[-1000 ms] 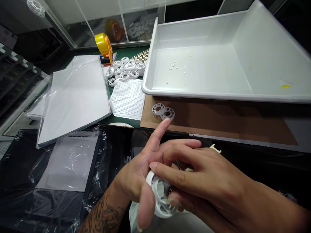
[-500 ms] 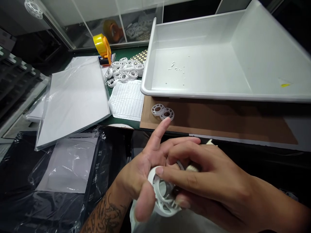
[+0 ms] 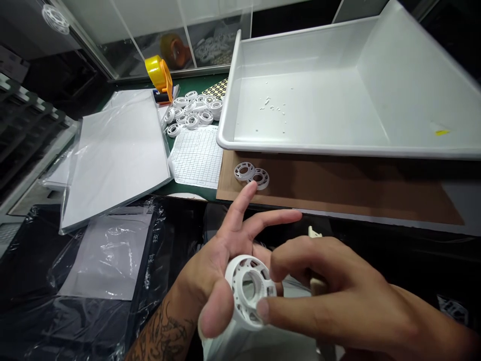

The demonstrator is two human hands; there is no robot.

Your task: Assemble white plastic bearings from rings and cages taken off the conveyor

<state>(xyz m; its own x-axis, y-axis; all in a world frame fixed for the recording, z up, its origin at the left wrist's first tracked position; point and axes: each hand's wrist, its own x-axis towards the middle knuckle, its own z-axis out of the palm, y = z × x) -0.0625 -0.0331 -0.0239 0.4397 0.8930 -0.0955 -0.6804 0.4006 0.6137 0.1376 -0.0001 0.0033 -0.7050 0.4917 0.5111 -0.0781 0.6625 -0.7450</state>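
My left hand (image 3: 225, 255) holds a white plastic ring (image 3: 233, 296) with slots around a round central hole, between the thumb and the lower fingers. Two of its fingers stretch out toward the table edge. My right hand (image 3: 338, 286) is curled from the right, its thumb tip touching the ring's lower right rim. Within its fingers sits a slim cream-coloured tool (image 3: 314, 232), mostly hidden, so its kind cannot be made out. Beyond the left fingertips, two flat white slotted rings (image 3: 244, 171) overlap on a brown cardboard sheet (image 3: 338, 185).
A large white tray (image 3: 300, 149) with small white scraps stands on the table. Left of it are a pile of white rings (image 3: 191, 121), a gridded paper sheet (image 3: 197, 158), a tape dispenser (image 3: 160, 75) and wrapped white sheets (image 3: 120, 155). Plastic-wrapped dark packaging (image 3: 30, 265) lies lower left.
My right hand has drawn back a little to the right and down, uncovering more of the ring. The ring now faces up more fully, and the cream tool has shifted with the hand.
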